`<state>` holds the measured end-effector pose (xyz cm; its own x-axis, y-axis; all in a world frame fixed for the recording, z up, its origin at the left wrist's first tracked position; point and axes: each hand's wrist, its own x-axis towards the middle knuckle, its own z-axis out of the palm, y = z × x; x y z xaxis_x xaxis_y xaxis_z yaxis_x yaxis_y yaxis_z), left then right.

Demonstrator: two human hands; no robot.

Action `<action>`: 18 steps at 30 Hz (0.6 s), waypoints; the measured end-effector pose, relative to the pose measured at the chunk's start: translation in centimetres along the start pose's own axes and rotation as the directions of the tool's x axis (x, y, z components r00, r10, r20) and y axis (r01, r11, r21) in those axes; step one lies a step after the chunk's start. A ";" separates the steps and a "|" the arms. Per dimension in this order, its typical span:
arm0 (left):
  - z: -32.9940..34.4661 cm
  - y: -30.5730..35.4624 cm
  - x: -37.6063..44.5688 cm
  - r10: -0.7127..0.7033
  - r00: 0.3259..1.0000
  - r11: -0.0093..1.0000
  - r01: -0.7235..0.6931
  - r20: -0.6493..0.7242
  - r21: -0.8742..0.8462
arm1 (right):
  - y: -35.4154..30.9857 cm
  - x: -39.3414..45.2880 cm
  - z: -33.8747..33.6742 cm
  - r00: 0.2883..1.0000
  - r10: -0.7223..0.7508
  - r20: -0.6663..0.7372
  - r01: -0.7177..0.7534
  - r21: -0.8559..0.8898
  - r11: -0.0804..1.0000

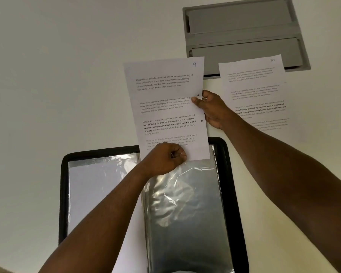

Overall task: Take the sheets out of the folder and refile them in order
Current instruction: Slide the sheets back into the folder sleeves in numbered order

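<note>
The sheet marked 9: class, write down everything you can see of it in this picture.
The sheet marked 9 is white paper printed with four short text blocks, one partly bold, a handwritten 9 at its top right corner and two dark dots near its right edge. It is tilted slightly. The left hand grips its bottom edge; the right hand pinches its right edge. Its lower end overlaps the open black folder with clear sleeves.

grey tray (242, 37) on white table (67, 75), far right.
</note>
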<state>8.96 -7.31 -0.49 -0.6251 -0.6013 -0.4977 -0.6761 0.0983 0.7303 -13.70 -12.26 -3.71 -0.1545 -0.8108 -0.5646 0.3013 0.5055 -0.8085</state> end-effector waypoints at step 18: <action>0.7 0.0 0.8 0.005 0.995 1.000 -0.002 -0.100 0.030 | -1.6 -1.6 -2.1 0.973 0.154 0.170 -0.069 -0.421 0.904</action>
<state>8.20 -7.17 -1.21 -0.5865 -0.6771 -0.4445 -0.6861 0.1236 0.7170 -15.92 -11.16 -1.89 0.0560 -0.7618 -0.6454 -0.1128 0.6375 -0.7622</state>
